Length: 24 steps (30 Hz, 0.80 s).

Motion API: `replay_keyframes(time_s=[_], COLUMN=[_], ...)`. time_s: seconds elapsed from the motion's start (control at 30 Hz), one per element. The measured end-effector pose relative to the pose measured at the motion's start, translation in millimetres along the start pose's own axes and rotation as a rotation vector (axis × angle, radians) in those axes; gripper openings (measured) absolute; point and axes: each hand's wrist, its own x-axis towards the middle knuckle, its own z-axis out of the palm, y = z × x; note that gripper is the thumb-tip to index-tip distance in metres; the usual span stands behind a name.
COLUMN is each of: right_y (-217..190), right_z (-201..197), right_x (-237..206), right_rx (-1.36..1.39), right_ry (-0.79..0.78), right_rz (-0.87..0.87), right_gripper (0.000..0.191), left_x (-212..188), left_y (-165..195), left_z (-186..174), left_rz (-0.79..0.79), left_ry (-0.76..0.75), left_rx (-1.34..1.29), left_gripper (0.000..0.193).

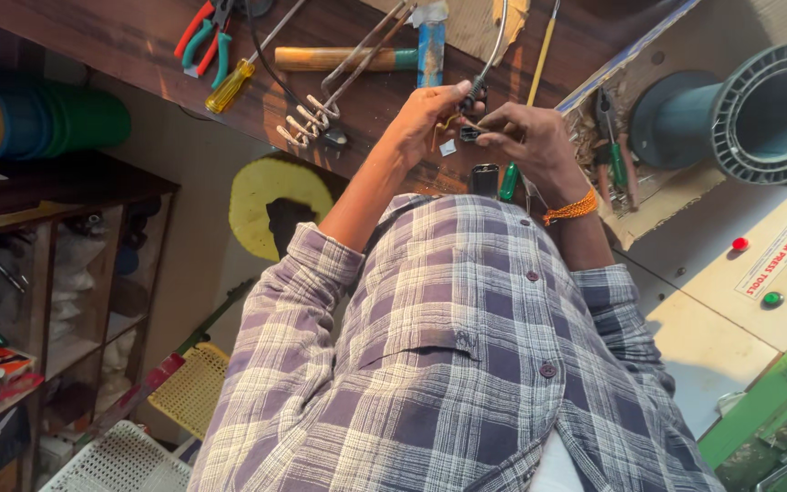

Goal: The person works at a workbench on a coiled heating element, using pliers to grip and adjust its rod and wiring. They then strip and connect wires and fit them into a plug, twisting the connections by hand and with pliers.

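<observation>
I see a yellow-handled screwdriver [230,87] and red and teal pliers [204,38] well left of the hands, a wooden-handled hammer [339,58] just above them, a large grey spool [758,109] far right, and coloured buttons [771,269] on a panel [758,292] lower right.

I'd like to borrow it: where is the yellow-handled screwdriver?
The yellow-handled screwdriver lies on the wooden bench, upper left, just below the red and teal pliers.
</observation>
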Motion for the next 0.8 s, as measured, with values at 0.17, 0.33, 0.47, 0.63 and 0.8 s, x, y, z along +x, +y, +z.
replay_keyframes(time_s=[0.17, 0.33, 0.47, 0.63, 0.8], right_y=[14, 29, 23, 8, 9], right_z=[-3, 2, 9, 0, -4], right_x=[12, 28, 34, 47, 23], right_rx=[0.571, 0.989, 1.142, 0.731, 0.498], right_ry=[0.271, 0.137, 0.09, 0.233, 0.371], right_rz=[0.333, 0.564, 0.583, 0.452, 0.163], right_gripper=[0.015, 0.019, 0.02, 0.022, 0.049], left_x=[3, -1, -3, -10, -14], left_y=[-9, -25, -27, -22, -19], left_z=[7, 10, 13, 20, 18], left_rz=[0.013, 0.044, 0.058, 0.11, 0.093], left_ry=[0.013, -0.129, -0.11, -0.065, -0.05], left_rx=[-0.026, -0.084, -0.154, -0.241, -0.17], left_gripper=[0.034, 0.037, 0.044, 0.053, 0.047])
